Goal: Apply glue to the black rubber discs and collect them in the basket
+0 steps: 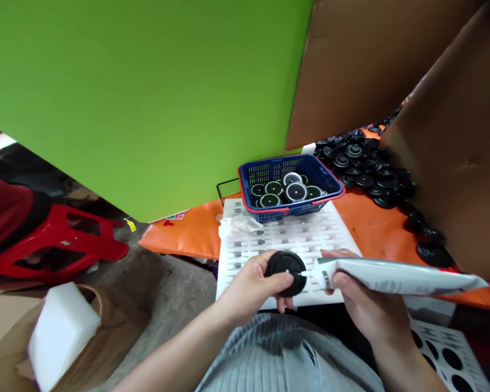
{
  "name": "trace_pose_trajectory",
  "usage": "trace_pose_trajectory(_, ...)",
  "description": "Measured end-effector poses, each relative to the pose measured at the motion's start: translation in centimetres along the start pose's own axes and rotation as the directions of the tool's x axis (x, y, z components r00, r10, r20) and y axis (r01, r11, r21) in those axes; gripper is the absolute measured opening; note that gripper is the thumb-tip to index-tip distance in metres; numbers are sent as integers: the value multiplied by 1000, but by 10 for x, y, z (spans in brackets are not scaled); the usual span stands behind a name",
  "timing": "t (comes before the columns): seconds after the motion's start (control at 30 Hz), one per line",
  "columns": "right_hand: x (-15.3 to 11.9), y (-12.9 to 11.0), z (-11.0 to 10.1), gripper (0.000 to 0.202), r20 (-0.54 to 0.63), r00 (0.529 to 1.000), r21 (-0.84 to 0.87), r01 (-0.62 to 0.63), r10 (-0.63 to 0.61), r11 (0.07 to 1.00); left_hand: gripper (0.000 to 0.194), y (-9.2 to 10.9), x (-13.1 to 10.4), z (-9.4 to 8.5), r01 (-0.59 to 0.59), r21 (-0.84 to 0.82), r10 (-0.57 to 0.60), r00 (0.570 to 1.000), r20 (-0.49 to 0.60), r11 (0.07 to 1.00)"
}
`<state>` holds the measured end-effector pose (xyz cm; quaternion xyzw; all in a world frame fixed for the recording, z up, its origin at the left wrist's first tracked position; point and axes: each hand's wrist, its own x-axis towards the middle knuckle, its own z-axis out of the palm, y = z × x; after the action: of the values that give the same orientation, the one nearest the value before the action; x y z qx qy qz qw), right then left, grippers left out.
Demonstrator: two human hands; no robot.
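My left hand (255, 286) grips a round black disc (286, 262), thumb across its face and fingertips showing below it. A long white tube (392, 275) lies nearly level in my right hand (363, 305), its thin white nozzle pointing left and reaching over the disc near its centre. Both hands are above a white slotted board (322, 231). On the far part of the board is a blue basket (277, 209) with a red rim, holding several black discs with pale rings (296, 191). Crumpled white tissue (240, 225) lies at the board's left side.
A green panel (147, 98) and brown cardboard (445, 152) rise behind. Many black discs (363, 163) are heaped on the orange surface (363, 218) at right. A red stool (65, 245) and a box with white foam (61, 337) are at left. Another board holding discs (453, 348) is lower right.
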<state>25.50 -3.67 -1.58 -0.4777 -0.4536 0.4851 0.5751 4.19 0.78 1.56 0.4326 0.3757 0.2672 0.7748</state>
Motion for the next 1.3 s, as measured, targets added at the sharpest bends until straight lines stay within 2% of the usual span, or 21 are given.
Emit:
trace_pose_trajectory(0.13,1,-11,12,27,75,983,-339,183,-167,923,18,3,-7,7,78,-28,-76,996,53,997)
trace_pose_trajectory(0.27,3,-27,23,26,173,937,-440,349,-303,828,13,5,-7,8,82,6,-82,994,68,997)
trace_pose_trajectory(0.37,5,-32,27,24,207,919,-464,395,-336,793,14,5,-8,7,67,13,-67,995,80,998)
trace_pose_trajectory(0.7,0,-31,28,28,224,913,-497,408,-342,766,8,4,-9,8,63,61,-71,989,126,996)
trace_pose_trajectory(0.8,1,-32,27,32,276,876,-474,482,-395,737,7,2,-9,7,89,49,-95,985,142,995)
trace_pose_trajectory(0.87,4,-33,25,28,355,840,-474,540,-410,695,7,2,-9,6,106,46,-112,982,155,993)
trace_pose_trajectory(0.93,7,-33,24,16,455,801,-476,589,-390,653,9,3,-9,6,127,58,-136,977,167,990)
trace_pose_trajectory(1.0,9,-32,22,16,513,783,-468,600,-353,649,12,5,-9,6,159,75,-170,969,177,984)
trace_pose_trajectory(1.17,5,-24,21,21,465,797,-453,588,-385,670,13,7,-8,6,197,86,-206,972,113,977)
trace_pose_trajectory(1.3,1,-22,21,19,433,813,-449,568,-388,689,15,6,-7,8,213,45,-217,970,110,976)
